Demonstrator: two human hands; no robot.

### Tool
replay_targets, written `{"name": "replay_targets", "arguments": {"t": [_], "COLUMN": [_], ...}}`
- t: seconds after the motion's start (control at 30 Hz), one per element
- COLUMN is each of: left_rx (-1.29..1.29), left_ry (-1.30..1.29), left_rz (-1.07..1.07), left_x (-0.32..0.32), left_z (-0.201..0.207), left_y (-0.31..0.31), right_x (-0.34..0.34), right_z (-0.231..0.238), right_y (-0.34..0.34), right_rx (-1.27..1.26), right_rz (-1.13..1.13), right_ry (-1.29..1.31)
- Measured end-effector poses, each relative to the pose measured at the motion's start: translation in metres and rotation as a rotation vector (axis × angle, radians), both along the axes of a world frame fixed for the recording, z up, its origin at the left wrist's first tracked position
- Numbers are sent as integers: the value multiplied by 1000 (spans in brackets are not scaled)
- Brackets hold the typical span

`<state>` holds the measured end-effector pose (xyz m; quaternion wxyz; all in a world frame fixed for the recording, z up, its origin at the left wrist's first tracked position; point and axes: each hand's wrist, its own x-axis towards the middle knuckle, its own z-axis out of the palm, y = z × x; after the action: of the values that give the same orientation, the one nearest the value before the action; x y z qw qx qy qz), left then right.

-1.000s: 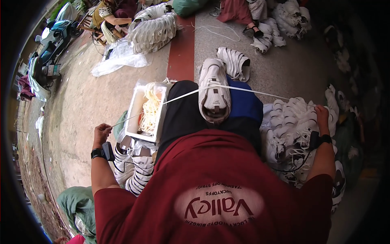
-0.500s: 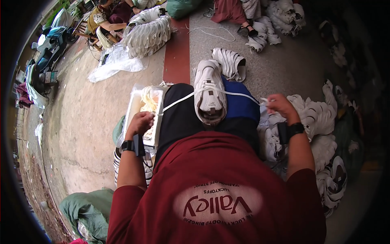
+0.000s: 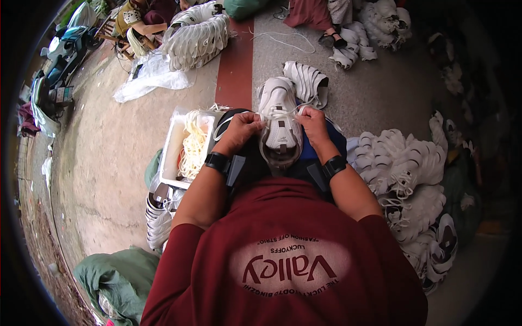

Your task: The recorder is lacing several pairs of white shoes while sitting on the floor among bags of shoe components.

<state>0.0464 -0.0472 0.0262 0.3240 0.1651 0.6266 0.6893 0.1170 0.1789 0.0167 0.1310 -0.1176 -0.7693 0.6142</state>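
A white shoe upper (image 3: 281, 140) lies across my lap, its toe end toward me, with a white shoelace (image 3: 278, 113) threaded across its front. At the upper's left side my left hand (image 3: 244, 129) is closed, thumb and finger pinching the lace; a loop of lace hangs off to its left. On the other side my right hand (image 3: 314, 124) pinches the lace too, close to the eyelets. The exact grip points are partly covered by my fingers.
Left of my knee stands a white foam box (image 3: 170, 157) with a bundle of cream laces (image 3: 194, 148). Piled shoe uppers (image 3: 399, 157) lie at my right, and a nested stack of uppers (image 3: 308, 82) lies beyond my lap. Other people sit farther off.
Both hands have come inward from far out on either side to the edges of the shoe upper. The lace, stretched wide before, is now gathered near the eyelets.
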Motion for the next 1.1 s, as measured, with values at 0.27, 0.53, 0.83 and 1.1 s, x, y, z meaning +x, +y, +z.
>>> {"name": "replay_targets", "arguments": {"t": [0.27, 0.53, 0.83, 1.1], "left_rx": [-26, 5, -82, -489], "left_ry": [72, 53, 141, 748], "left_rz": [-6, 118, 61, 111], "left_x": [3, 19, 26, 24], "left_z": [-1, 17, 32, 33], "left_y": [-2, 6, 41, 70], "right_x": [-10, 0, 26, 20], "right_z": [16, 15, 33, 3], "right_y": [-21, -22, -41, -32], "right_rx": [822, 726, 880, 564], "right_rz": [39, -95, -49, -191], "right_ry": [82, -42, -25, 257]}}
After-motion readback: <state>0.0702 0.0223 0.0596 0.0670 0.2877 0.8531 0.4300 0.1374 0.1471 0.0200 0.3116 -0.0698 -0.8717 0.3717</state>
